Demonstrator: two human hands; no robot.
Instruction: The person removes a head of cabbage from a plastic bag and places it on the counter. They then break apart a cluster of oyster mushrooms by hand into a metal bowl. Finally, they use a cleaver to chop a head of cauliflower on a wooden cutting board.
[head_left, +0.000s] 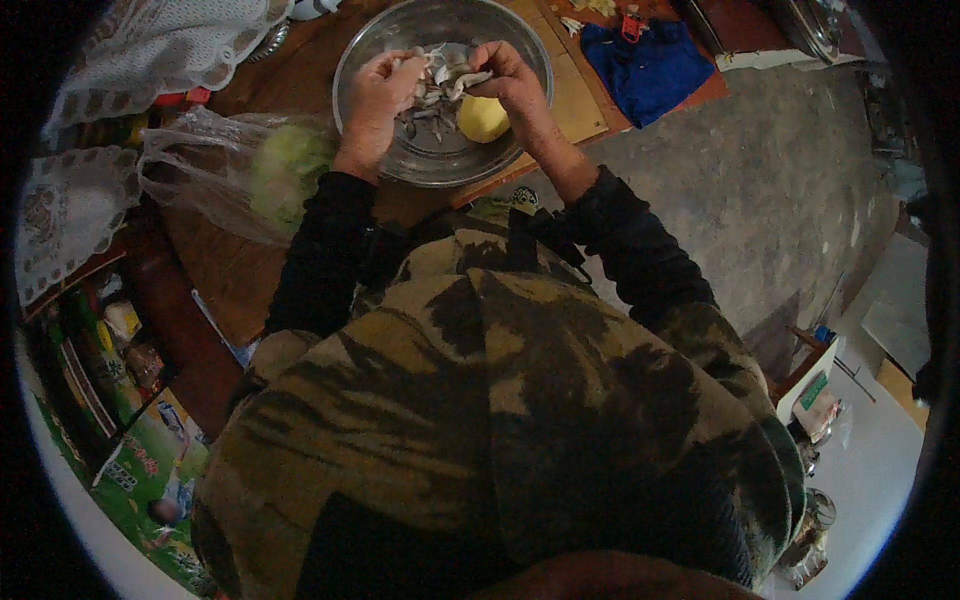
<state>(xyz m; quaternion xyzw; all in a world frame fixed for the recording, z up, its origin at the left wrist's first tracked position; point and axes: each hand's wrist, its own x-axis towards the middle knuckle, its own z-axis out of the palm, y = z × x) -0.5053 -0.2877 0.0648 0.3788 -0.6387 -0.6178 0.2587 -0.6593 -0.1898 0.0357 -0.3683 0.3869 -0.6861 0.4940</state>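
Note:
A wide stainless steel basin (442, 174) stands before me at the top of the head view. Greyish-white torn pieces that look like oyster mushroom (429, 124) lie in its middle, beside a peeled yellow potato (482, 118). Over the basin's left side, my left hand (382, 94) has its fingers pinched at a thin pale mushroom strip (433, 54). My right hand (513, 81) grips a larger pale mushroom piece (471, 81) between thumb and fingers, just above the potato. The two hands are apart, and the left fingertips are partly hidden.
Left of the basin, a clear plastic bag (217, 169) holds a green cabbage-like vegetable (289, 176). A wooden board (574, 94) lies under the basin's right side. Beyond it is a dark blue cloth (646, 71). Lace-edged white covers (180, 52) hang at the left.

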